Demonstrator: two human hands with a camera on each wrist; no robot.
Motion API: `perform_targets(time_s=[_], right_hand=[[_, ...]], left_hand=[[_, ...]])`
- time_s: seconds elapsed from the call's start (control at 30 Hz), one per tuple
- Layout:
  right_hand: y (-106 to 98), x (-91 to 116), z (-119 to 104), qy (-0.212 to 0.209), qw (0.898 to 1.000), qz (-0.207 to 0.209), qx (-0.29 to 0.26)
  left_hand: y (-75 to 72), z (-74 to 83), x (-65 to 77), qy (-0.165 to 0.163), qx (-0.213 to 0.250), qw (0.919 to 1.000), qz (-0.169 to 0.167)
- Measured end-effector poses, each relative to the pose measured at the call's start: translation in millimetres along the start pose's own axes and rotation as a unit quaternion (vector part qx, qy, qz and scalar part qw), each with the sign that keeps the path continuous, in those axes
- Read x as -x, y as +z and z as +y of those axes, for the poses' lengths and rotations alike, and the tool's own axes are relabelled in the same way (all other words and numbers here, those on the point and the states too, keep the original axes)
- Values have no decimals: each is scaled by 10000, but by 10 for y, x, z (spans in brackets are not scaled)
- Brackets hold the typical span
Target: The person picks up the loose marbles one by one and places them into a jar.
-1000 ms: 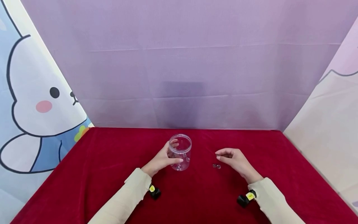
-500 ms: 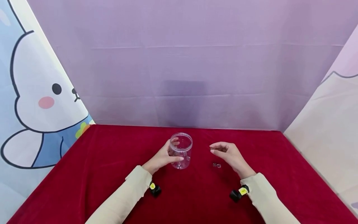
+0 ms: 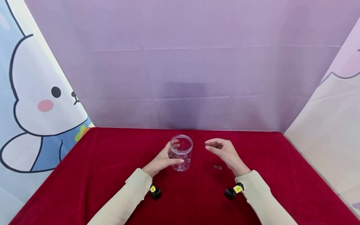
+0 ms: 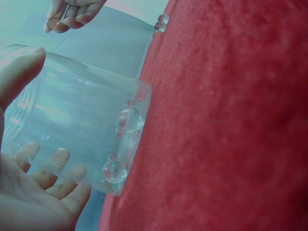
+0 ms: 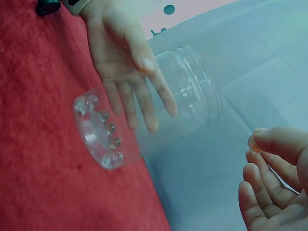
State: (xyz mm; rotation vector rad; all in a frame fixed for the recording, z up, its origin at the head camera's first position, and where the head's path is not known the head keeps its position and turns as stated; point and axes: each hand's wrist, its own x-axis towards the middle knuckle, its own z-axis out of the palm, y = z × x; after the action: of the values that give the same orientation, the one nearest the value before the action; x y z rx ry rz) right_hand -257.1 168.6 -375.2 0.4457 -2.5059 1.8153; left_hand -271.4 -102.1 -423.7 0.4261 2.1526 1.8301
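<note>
A clear, lidless plastic jar [image 3: 182, 151] stands upright on the red cloth. My left hand [image 3: 161, 161] grips it from the left, thumb across the near side and fingers round the far side. Several clear glass marbles [image 5: 114, 143] lie on the jar's bottom. To the right of the jar, my right hand [image 3: 226, 153] is raised over the cloth. Between its thumb and fingertips it pinches one small clear marble [image 5: 254, 143]. Two more marbles [image 3: 217, 167] sit side by side on the cloth, below the right hand in the head view.
Red cloth [image 3: 118, 156] covers the table. A lilac fabric backdrop [image 3: 182, 62] rises behind its far edge. Side panels flank it, with a cartoon animal [image 3: 45, 87] on the left one. A small black device [image 3: 230, 193] is worn at each wrist.
My right hand has moved left and slightly farther back, nearer the jar's rim, carrying the pinched marble. The left hand, the jar and the two marbles on the cloth stay in place.
</note>
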Motion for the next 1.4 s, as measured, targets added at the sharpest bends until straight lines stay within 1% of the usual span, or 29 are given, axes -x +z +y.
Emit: perform_targets(time_s=[0.13, 0.37, 0.57, 0.63, 0.7, 0.83, 0.93, 1.17, 1.4], right_hand=[[37, -32, -42, -26, 10000, 14, -39], [88, -57, -94, -111, 9998, 1, -136], [142, -94, -120, -118, 9997, -3, -226], [159, -104, -125, -139, 9996, -12, -262], [176, -113, -126, -151, 9995, -12, -294], [220, -124, -134, -187, 9992, -27, -339], [254, -128, -161, -173, 9992, -41, -365], [309, -152, -202, -185, 9990, -66, -390], [358, -194, -166, -267, 9987, 17, -432]], left_hand=[[-11, 5, 1, 13, 3, 10000, -52], [13, 10, 32, 69, -47, 9999, 58], [23, 16, 16, 99, 34, 9999, 43], [26, 69, 35, 56, 22, 10000, 14], [37, 156, 80, 33, 19, 10000, -21], [32, 111, 70, 81, 18, 10000, 3], [15, -17, 14, 153, 46, 9999, 29], [15, -18, 23, 102, 38, 9999, 48], [13, -18, 19, 103, 60, 9999, 27]])
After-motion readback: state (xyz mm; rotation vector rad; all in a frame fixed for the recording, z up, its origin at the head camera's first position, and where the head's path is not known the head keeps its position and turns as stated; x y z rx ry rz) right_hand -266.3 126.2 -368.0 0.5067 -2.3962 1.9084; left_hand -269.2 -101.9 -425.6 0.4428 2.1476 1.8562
